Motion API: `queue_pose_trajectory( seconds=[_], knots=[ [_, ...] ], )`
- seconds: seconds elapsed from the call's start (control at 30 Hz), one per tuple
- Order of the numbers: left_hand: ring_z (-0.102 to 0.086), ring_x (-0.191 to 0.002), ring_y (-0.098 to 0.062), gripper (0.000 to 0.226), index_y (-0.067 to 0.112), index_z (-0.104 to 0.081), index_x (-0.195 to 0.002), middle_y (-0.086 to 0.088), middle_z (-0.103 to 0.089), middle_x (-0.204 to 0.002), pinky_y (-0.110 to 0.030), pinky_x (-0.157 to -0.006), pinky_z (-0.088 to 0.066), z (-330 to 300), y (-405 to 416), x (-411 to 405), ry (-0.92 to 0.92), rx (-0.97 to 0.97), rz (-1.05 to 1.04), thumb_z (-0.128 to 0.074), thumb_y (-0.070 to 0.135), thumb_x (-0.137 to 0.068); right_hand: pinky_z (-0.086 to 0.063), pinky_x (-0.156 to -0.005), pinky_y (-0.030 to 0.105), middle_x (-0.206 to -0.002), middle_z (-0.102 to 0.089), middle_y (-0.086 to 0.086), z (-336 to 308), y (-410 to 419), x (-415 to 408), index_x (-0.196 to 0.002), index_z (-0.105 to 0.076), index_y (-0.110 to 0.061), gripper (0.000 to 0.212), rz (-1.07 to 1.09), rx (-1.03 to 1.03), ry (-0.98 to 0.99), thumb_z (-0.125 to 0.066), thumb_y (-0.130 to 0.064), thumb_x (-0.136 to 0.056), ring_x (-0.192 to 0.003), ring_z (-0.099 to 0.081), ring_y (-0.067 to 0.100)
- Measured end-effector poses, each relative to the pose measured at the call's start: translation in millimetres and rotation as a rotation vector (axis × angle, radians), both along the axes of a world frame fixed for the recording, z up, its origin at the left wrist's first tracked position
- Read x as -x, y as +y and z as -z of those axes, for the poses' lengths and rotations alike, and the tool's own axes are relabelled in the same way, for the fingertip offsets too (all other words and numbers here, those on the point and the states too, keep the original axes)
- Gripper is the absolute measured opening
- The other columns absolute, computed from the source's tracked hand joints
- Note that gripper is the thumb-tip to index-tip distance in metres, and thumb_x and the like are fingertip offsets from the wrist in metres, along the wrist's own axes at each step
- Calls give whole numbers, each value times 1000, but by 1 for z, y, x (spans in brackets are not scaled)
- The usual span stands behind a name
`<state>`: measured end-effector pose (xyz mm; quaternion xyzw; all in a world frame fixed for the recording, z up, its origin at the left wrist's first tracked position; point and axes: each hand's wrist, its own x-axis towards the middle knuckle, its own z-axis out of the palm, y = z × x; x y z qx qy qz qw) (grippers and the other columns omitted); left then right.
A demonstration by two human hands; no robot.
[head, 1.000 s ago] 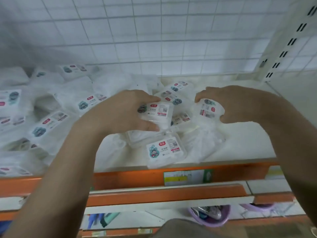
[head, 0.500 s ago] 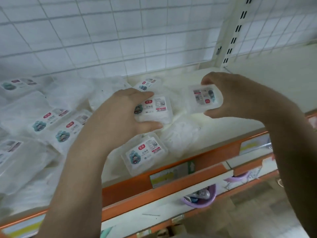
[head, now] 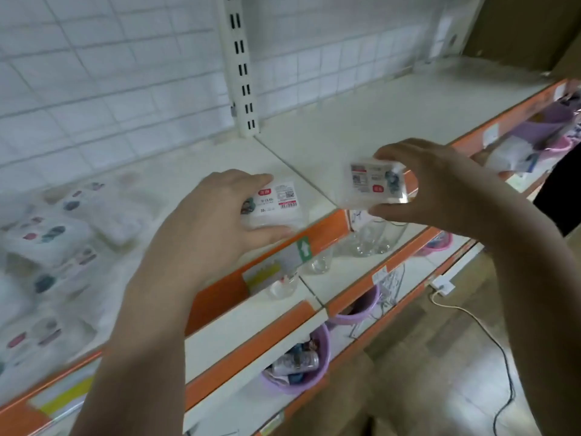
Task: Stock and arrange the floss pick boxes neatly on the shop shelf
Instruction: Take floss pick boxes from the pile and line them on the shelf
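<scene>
The left hand [head: 213,215] is gripping a clear floss pick box [head: 276,204] low over the front right corner of the white shelf [head: 361,121], its fingers curling over the far edge and the thumb pressing the near side. The hand is covering the box's left end, so only part of the label with a red badge and a small code is showing; whether the box is touching the shelf cannot be told.

The right hand [head: 440,187] is holding a second floss pick box [head: 374,184] up in the air, just right of the first and out over the orange shelf edge [head: 327,229]. Fingers are clamping it from above and the thumb from below, and its label is facing the camera upside down. The print is too small to read.

To the left, a heap of more floss pick boxes [head: 47,234] is lying on the same shelf, badly blurred, with the frame cutting off its left side. How many are there cannot be told.

On the lower shelves, clear glasses [head: 367,240] and purple basins [head: 301,369] are partly hiding behind the shelf fronts. A slotted white upright [head: 240,64] is standing against the wire grid backing [head: 110,73]. A white cable [head: 471,316] is trailing across the floor.
</scene>
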<state>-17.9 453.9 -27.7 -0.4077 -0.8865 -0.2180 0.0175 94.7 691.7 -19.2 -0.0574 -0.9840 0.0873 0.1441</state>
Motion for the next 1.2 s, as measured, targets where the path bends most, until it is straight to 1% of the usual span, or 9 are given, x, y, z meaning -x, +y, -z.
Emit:
queue_pose_trajectory(
  seconds=[0.17,0.27,0.37,0.5,0.6,0.83,0.93,1.07,1.2],
  knots=[
    [-45,-112,-14,75,27,-49,-132,4,-54,-124,-21,-88,-30,9,111,-34,23,-74,-35,-68,55,-65,-42,-67,23,-123,-58,10,13,106,-41,-130,-52,-10,69,15,-79,66,-69,-39,-70,-107,-57,29],
    [-44,-114,-14,76,29,-48,-132,5,-53,-126,-24,-90,-32,6,169,-46,16,-42,-35,-67,58,-65,-39,-74,22,-129,-54,5,15,162,-58,-132,-49,-14,69,49,-46,69,-73,-37,-72,-115,-52,23],
    [-45,-112,-14,77,29,-49,-131,6,-53,-124,-24,-90,-33,2,223,-49,5,-49,-18,-64,62,-64,-43,-82,26,-133,-51,4,12,209,-68,-135,-46,-15,70,89,17,50,-73,-34,-73,-118,-47,21],
    [-44,-114,-11,78,31,-48,-131,10,-53,-125,-25,-91,-34,4,290,-40,-3,-29,9,-67,64,-64,-45,-81,28,-129,-53,9,12,268,-65,-132,-49,-10,68,92,25,73,-75,-28,-72,-115,-50,26],
    [-45,-115,-12,79,30,-49,-131,9,-53,-126,-25,-92,-34,6,336,-24,-7,-31,14,-68,64,-62,-51,-81,36,-126,-55,12,17,315,-51,-130,-50,-8,67,96,4,80,-76,-26,-71,-114,-51,29],
    [-43,-116,-10,73,30,-50,-131,10,-51,-129,-17,-88,-27,15,432,39,7,-75,-48,-70,54,-65,-52,-84,40,-127,-52,12,22,434,15,-132,-49,-10,71,131,7,80,-76,-30,-70,-113,-52,28],
    [-42,-116,-9,73,31,-47,-132,11,-50,-130,-20,-88,-28,9,467,60,-1,-58,-83,-68,55,-66,-48,-87,38,-129,-52,14,14,478,43,-132,-49,-7,72,128,3,69,-71,-35,-69,-113,-52,30],
    [-40,-117,-8,73,33,-44,-134,13,-48,-132,-23,-90,-31,5,515,78,-4,-12,-120,-67,55,-69,-42,-93,33,-135,-48,9,12,520,77,-135,-45,-11,74,103,31,35,-67,-42,-71,-120,-47,26],
    [-37,-119,-5,72,34,-40,-136,16,-45,-133,-22,-89,-30,5,554,79,-1,16,-152,-66,54,-71,-46,-90,35,-128,-53,10,17,561,109,-132,-48,-8,80,23,72,-3,-57,-51,-66,-112,-52,25]
  ],
)
